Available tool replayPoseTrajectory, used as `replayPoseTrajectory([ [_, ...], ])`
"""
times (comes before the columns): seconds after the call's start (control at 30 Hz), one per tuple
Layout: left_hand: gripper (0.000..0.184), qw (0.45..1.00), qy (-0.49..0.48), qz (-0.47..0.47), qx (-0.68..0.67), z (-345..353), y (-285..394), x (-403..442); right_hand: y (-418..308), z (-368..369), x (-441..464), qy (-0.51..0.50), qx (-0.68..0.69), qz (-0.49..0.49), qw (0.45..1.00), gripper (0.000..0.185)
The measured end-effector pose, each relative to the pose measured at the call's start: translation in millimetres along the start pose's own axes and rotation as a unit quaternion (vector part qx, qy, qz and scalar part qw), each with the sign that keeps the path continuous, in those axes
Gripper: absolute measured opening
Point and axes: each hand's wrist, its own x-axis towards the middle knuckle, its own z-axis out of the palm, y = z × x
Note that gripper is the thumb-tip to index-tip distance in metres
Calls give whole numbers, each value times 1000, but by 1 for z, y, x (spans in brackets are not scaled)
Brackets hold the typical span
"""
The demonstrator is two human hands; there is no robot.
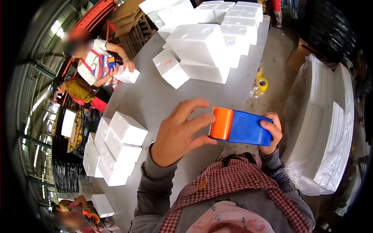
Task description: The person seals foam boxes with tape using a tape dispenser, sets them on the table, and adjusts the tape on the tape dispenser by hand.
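Note:
A blue and orange tape dispenser (250,128) is held up over the near part of the table, its toothed edge facing left. My right hand (271,130) grips its blue end, with the thumb on the near face. My left hand (180,130) is at the orange end, fingers spread and curved. Its fingertips lie at or very near the toothed edge; whether they touch it or a tape end I cannot tell. Beyond my hands, white foam boxes (198,40) are stacked on the grey table (155,93), and a smaller stack of foam boxes (120,149) stands to the left.
Across the table a person (95,62) holds a similar dispenser against a foam box (127,74). Another person (79,213) is at the lower left. Plastic-wrapped foam sheets (318,124) stand on the right. Yellow tape rolls (262,84) lie on the floor beyond the table edge.

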Motion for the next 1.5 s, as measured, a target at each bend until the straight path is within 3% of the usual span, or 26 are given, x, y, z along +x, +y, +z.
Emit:
replayPoseTrajectory([
  [0.13,42,1000,-24,12,-12,3,-5,2,1,-3,-1,-6,1,6,1000,35],
  [0.2,36,994,-17,78,-70,7,-11,4,2,-5,-3,-4,2,5,1000,36],
  [0.4,29,976,40,36,-209,-2,4,8,9,-5,-6,38,79,9,996,39],
  [0.5,27,992,47,62,-95,-4,10,10,5,-7,-4,41,77,-2,996,40],
  [0.63,25,993,38,50,-101,-5,20,8,2,-10,-3,43,49,-22,998,39],
  [0.7,26,998,36,41,-25,-6,22,8,-2,-13,-2,46,36,-26,998,39],
  [0.93,21,998,36,40,45,-11,23,5,-11,-20,1,5,13,-106,994,36],
  [1.3,13,987,13,112,116,3,14,4,-15,-20,-7,7,-30,-80,996,38],
  [1.33,13,987,13,113,116,2,17,3,-13,-18,-9,29,-21,-62,997,36],
  [1.4,11,998,18,55,-15,0,24,-3,-11,-18,-14,55,-29,-38,997,35],
  [1.5,11,994,54,68,-68,-5,22,-7,-5,-14,-17,122,34,-32,991,39],
])
